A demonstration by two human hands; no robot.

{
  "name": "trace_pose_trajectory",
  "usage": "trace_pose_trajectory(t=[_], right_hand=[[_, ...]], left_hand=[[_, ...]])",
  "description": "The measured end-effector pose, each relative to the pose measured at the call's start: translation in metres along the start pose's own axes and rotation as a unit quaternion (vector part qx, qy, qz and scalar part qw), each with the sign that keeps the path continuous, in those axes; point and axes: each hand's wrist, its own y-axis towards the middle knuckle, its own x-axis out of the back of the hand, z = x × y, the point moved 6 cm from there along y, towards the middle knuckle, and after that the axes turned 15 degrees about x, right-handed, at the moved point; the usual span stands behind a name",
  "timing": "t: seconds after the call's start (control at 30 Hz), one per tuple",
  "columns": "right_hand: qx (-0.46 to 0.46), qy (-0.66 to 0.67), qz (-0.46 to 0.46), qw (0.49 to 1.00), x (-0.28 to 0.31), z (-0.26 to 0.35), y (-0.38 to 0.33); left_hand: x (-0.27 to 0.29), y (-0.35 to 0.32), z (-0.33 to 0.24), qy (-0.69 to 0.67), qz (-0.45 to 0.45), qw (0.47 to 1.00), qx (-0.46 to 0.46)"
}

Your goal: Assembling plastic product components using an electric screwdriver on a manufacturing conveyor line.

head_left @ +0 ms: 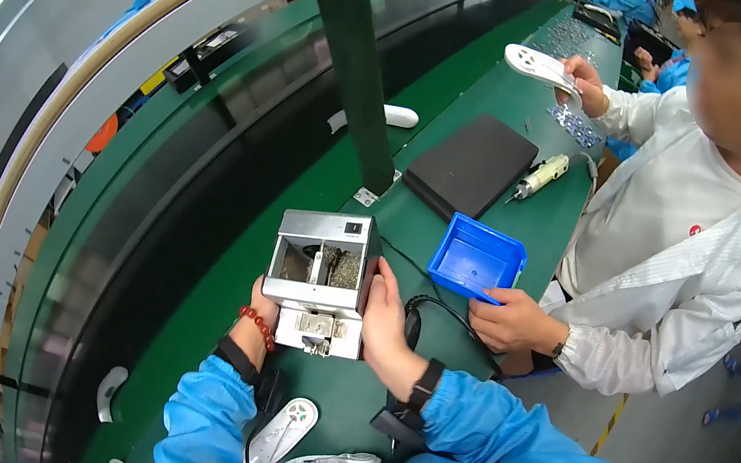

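Note:
A silver box-shaped screw feeder point(315, 294), with a heap of small screws showing in its open top, sits between my two hands above the green bench. My right hand point(388, 322) presses along its right side, fingers pointing away from me. On the opposite side my left hand point(257, 310) grips it too, its fingers mostly hidden behind the box. Just to the right, another person's hand holds the rim of a blue plastic bin point(479, 259). That person's other hand lifts a white curved plastic housing point(543, 67).
A black flat case point(470, 166) and a pale electric screwdriver point(541, 178) lie beyond the bin. White housings point(283, 434) lie close to my body. Left runs a dark conveyor point(169, 230) with a few white parts; a green post point(355, 76) stands ahead. Black cables cross the bench.

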Motion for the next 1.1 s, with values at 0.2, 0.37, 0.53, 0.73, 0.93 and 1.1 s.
trace_pose_trajectory(t=[0.2, 0.37, 0.53, 0.73, 0.93, 1.1], right_hand=[[-0.019, 0.231, -0.030, 0.972, -0.005, 0.000, -0.008], [-0.106, 0.371, -0.032, 0.922, -0.016, 0.053, -0.026], [-0.252, 0.414, -0.056, 0.873, -0.020, 0.054, -0.032], [-0.240, 0.456, -0.044, 0.856, -0.019, 0.042, -0.028], [-0.262, 0.511, -0.020, 0.818, -0.023, 0.033, -0.033], [-0.292, 0.508, -0.046, 0.809, -0.028, 0.039, -0.041]], left_hand=[[-0.025, -0.025, -0.008, -0.114, 0.115, 0.985, 0.060], [-0.061, -0.090, -0.065, -0.047, 0.131, 0.987, 0.083], [-0.080, -0.114, -0.122, 0.229, 0.096, 0.968, -0.027], [-0.105, -0.118, -0.136, 0.275, 0.123, 0.950, -0.076], [-0.112, -0.115, -0.138, 0.318, 0.092, 0.942, -0.051], [-0.109, -0.117, -0.146, 0.451, 0.033, 0.887, -0.097]])
